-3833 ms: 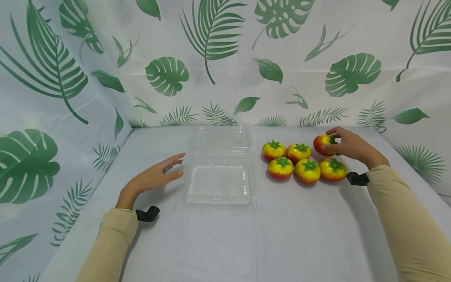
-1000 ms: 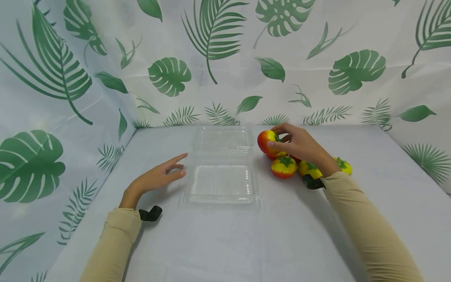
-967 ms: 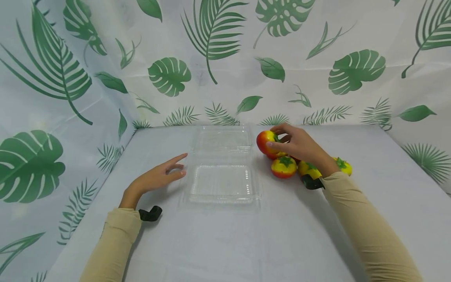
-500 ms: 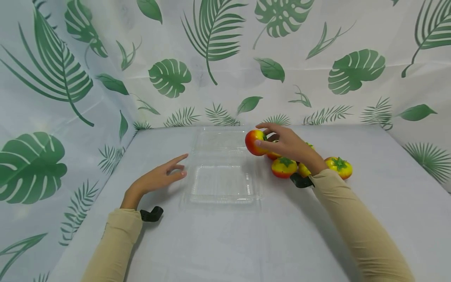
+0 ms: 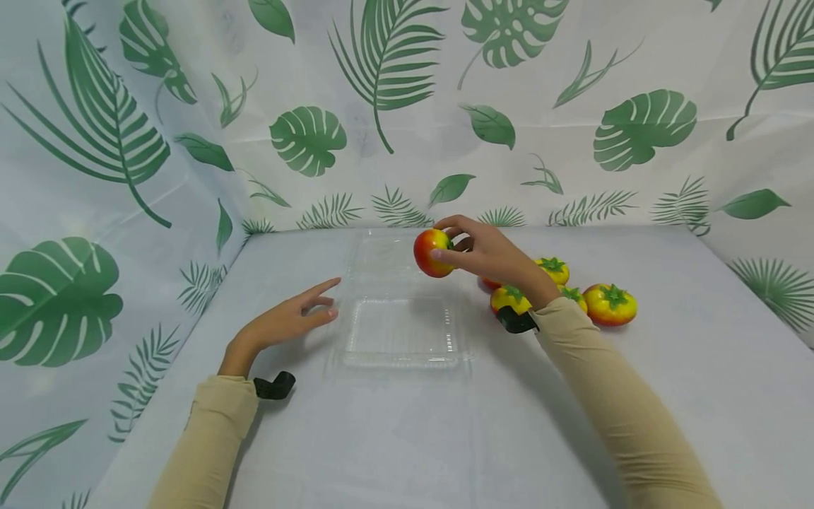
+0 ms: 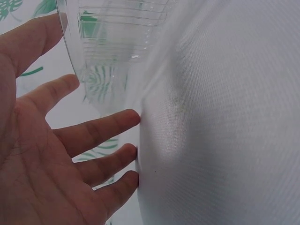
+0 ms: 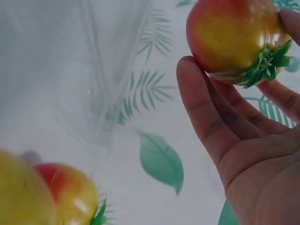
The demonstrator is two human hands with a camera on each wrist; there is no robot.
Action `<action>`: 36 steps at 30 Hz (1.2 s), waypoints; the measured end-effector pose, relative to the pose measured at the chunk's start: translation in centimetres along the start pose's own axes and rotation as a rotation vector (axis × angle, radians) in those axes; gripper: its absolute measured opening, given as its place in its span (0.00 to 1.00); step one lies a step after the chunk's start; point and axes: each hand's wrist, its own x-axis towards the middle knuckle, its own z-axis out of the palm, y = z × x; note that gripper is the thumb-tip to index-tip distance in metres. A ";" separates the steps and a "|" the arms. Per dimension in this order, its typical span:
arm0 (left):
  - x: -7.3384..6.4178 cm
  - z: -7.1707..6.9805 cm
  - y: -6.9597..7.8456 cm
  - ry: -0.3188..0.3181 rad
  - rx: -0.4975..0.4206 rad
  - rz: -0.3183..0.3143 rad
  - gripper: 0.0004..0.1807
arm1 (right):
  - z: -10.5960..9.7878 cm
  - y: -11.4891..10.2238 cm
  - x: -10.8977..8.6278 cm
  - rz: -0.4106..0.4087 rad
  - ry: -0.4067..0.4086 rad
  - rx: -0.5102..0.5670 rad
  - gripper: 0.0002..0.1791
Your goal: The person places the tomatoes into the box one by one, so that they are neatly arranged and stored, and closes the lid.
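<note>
My right hand [image 5: 486, 247] pinches a red-and-yellow tomato [image 5: 431, 253] with a green star-shaped calyx, fingers on one side and thumb on the other. In the right wrist view this tomato [image 7: 234, 35] is tilted, its calyx toward the palm. In the head view it overlaps the raised-edge lid half of a clear plastic clamshell box [image 5: 402, 359], which lies opened flat. My left hand [image 5: 280, 322] stays at the box's left side, fingers spread and relaxed, holding nothing. In the left wrist view its thumb overlaps the clear rim [image 6: 70, 47], and lower fingertips are right at the white cloth.
Several more tomatoes [image 5: 610, 304] sit clustered right of the box, partly hidden behind the right wrist. A leaf-printed curtain [image 5: 407, 141] rises behind and at the sides of the white-covered table [image 5: 381, 438].
My right hand has carried the tomato left from the far right of the cluster, past the other tomatoes, to over the box's far half. The left hand stays nearly still.
</note>
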 end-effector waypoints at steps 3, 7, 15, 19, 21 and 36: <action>0.0 0.0 0.0 0.002 0.004 -0.002 0.41 | 0.5 -0.5 0.5 -0.006 -0.011 0.004 0.33; 0.0 0.0 0.1 0.006 0.007 -0.001 0.41 | 1.1 -1.1 1.1 -0.014 -0.033 0.025 0.33; 0.0 0.0 0.2 0.009 0.017 -0.022 0.41 | 2.9 -1.9 2.5 -0.052 -0.064 0.065 0.30; 0.0 0.1 0.1 0.008 0.017 -0.028 0.41 | 3.7 -2.3 3.1 -0.076 -0.079 0.053 0.29; 0.0 0.1 0.1 0.011 0.017 -0.033 0.41 | 4.1 -2.5 3.3 -0.079 -0.086 0.044 0.29; 0.3 0.2 0.0 0.008 0.025 -0.051 0.42 | 7.0 -3.6 4.9 -0.092 -0.189 -0.040 0.29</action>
